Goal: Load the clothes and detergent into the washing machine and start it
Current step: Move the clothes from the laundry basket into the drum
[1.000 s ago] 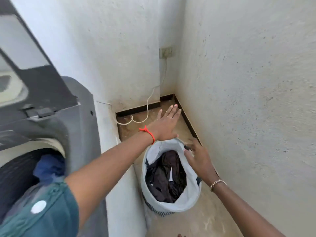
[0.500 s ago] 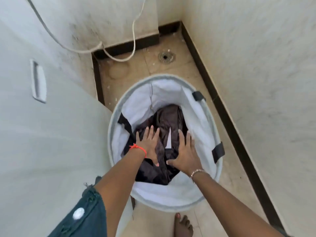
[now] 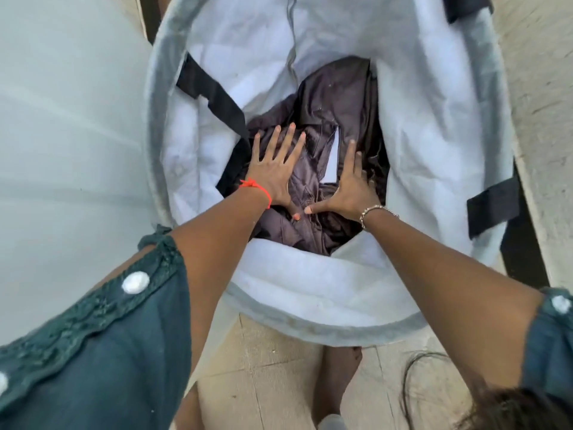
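A white fabric laundry basket [image 3: 440,125] with black strap handles fills the view, seen from straight above. Dark brownish-grey clothes [image 3: 338,100] lie crumpled at its bottom, with a small white tag showing. My left hand [image 3: 274,169], with a red thread at the wrist, lies flat on the clothes, fingers spread. My right hand [image 3: 348,187], with a bead bracelet, lies flat beside it, thumb almost touching the left thumb. Neither hand has closed on the fabric. The washing machine's drum and the detergent are out of view.
A pale grey-white side panel [image 3: 68,144] stands close on the left, touching the basket rim. A rough plastered wall [image 3: 545,88] with dark skirting runs along the right. Beige floor tiles [image 3: 273,383] and my bare leg [image 3: 336,377] show below the basket.
My head has dropped close over the basket, which now fills the frame. Both hands went from the rim down onto the dark clothes and now press flat on them.
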A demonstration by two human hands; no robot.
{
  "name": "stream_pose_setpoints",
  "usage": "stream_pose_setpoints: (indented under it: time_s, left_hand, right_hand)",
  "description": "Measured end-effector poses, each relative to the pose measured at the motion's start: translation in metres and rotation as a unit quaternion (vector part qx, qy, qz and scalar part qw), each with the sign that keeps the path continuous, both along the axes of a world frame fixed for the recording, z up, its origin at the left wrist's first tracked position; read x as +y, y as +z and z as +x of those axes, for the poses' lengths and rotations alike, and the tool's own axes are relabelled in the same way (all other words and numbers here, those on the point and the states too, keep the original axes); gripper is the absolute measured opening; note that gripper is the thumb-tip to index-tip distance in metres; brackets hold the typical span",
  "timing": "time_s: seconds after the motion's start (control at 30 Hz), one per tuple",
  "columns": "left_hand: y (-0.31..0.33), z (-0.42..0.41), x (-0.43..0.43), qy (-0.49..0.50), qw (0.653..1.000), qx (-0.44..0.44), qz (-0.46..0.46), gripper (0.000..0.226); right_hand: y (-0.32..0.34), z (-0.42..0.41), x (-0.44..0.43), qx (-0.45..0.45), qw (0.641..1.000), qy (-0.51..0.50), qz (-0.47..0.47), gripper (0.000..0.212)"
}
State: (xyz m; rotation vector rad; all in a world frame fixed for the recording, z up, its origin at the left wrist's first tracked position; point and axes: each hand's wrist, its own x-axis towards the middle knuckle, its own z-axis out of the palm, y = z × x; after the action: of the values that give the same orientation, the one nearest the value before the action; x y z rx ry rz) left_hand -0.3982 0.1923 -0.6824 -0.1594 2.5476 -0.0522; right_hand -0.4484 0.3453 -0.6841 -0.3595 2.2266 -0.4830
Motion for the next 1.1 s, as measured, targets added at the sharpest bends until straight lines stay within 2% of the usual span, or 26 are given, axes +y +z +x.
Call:
stream_pose_setpoints:
  time_s: [0.1,0.23,0.33,0.43,0.6,0.77,0.87,0.97,1.1]
  left_hand:
    - [-0.004,0.003,-0.003,-0.009,1.000,0.020,0.015,0.149]
    - [-0.004,0.005,-0.007,-0.101,0.993,0.050,0.015,0.146]
    - [-0.011,0.005,-0.016,-0.229,0.972,0.042,0.035,0.126]
    - [-0.013,-0.001,-0.019,-0.278,0.960,0.032,0.016,0.111]
    - [-0.024,-0.005,-0.009,-0.277,0.960,0.032,-0.010,0.104]
    - [-0.033,-0.001,-0.006,-0.210,0.976,0.046,0.021,0.102]
    - [-0.026,-0.005,-0.009,-0.207,0.976,0.053,0.030,0.121]
    - [-0.011,-0.019,-0.016,-0.276,0.957,0.092,0.012,0.144]
    - [0.008,-0.047,-0.018,-0.385,0.918,0.086,-0.041,0.147]
  right_hand:
    - [-0.007,0.016,-0.002,0.019,0.998,0.051,0.026,0.153]
    - [-0.009,0.026,-0.011,0.064,0.995,0.055,0.060,0.152]
    - [-0.013,0.029,-0.016,0.070,0.993,0.050,0.075,0.146]
    - [-0.017,0.030,-0.019,0.061,0.995,0.043,0.065,0.140]
    - [-0.029,0.036,-0.019,0.055,0.998,0.012,0.030,0.126]
    - [-0.034,0.045,-0.026,0.103,0.994,-0.025,-0.012,0.099]
    - [-0.030,0.044,-0.028,0.127,0.992,0.001,-0.005,0.092]
    - [-0.021,0.043,-0.026,0.154,0.987,0.032,0.017,0.087]
    - [-0.002,0.045,-0.029,0.191,0.979,0.064,0.019,0.077]
